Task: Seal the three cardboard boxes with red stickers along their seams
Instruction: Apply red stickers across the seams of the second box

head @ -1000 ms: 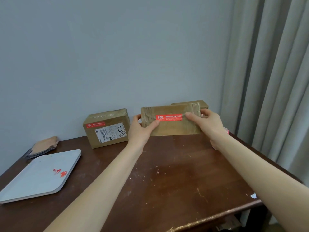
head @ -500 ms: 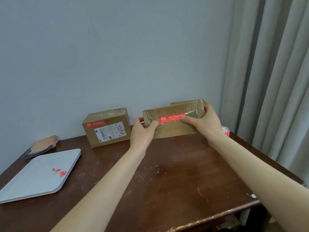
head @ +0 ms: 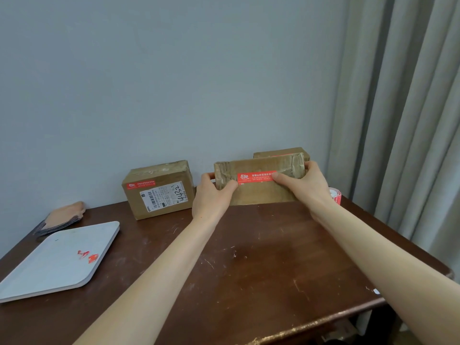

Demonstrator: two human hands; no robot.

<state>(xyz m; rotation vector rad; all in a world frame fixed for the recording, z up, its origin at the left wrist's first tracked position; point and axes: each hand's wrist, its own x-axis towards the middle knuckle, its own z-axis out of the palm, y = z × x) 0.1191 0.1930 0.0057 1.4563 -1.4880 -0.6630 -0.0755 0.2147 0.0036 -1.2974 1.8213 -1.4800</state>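
– while the centre box point(head: 258, 195) is gripped mid-frame by left hand point(head: 211, 196) and right hand point(head: 305, 186), its red sticker point(head: 255, 177) is pressed down.
– left box point(head: 159, 195) is judged sealed too; rear box point(head: 280, 153) is mostly hidden.

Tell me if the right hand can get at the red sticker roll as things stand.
Likely yes, but not freely: the sticker roll sits right beside the right hand, nothing between them, yet that hand grips the box with the left hand, so it must let go first.
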